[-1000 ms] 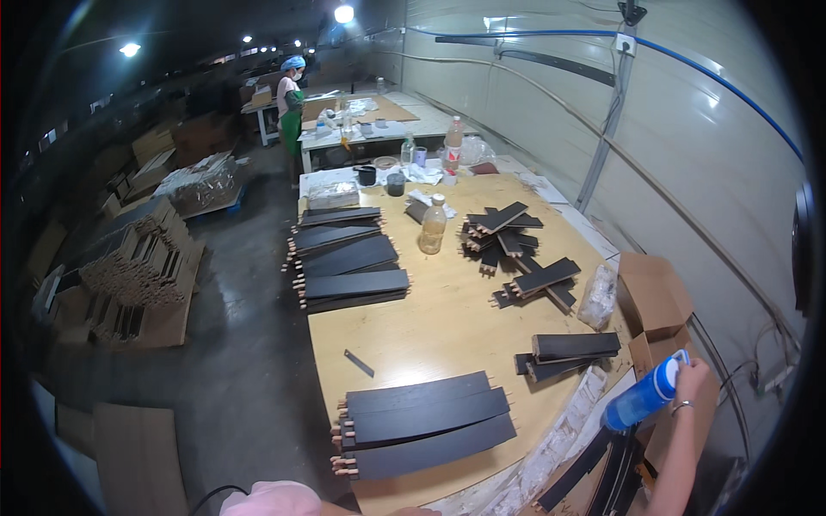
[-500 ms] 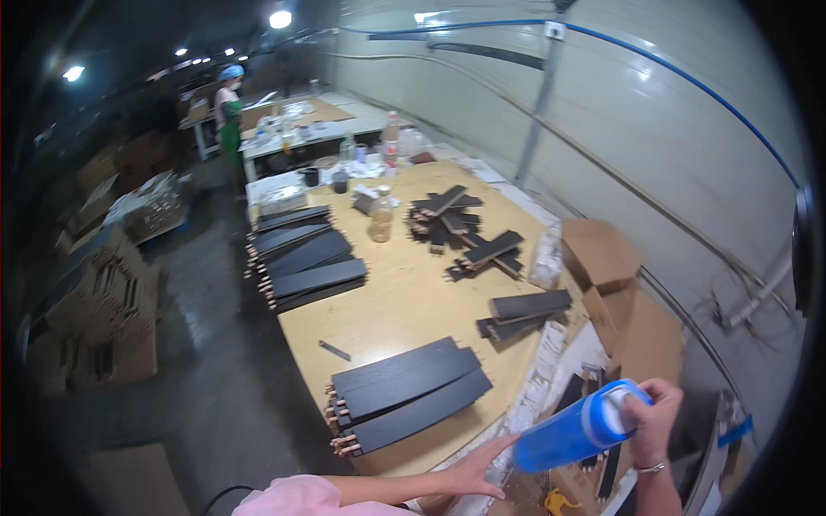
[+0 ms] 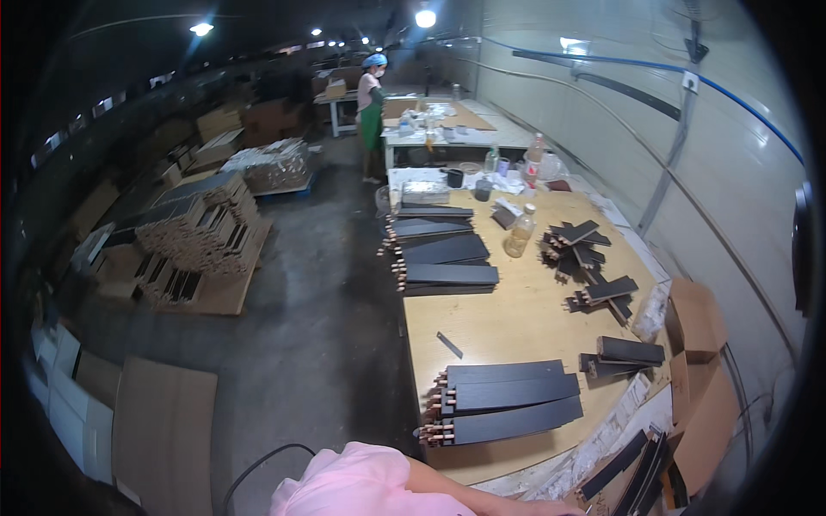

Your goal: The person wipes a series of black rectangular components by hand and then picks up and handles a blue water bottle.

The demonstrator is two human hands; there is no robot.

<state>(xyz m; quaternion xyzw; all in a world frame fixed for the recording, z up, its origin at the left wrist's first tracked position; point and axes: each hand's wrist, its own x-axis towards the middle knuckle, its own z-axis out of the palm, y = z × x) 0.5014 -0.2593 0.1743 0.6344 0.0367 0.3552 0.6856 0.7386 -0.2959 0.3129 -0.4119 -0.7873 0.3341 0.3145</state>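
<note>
At the lower edge my left arm in a pink sleeve reaches right along the table's front. Only a sliver of my left hand shows there, and its fingers are cut off by the picture's edge. My right hand is out of view. Just beside the left hand, dark narrow boards lie in or by an open cardboard box. Further in, a stack of black boards with wooden pegs at their left ends lies on the wooden table.
More pegged black boards line the table's left edge. Short dark pieces lie in piles at the right. A clear bottle and a small flat strip are on the tabletop. Stacked pallets and a person in a green apron are beyond.
The view has turned left, so the scene has shifted right. The blue bottle-like container and the right hand holding it have gone out of view, and my left hand is nearly out.
</note>
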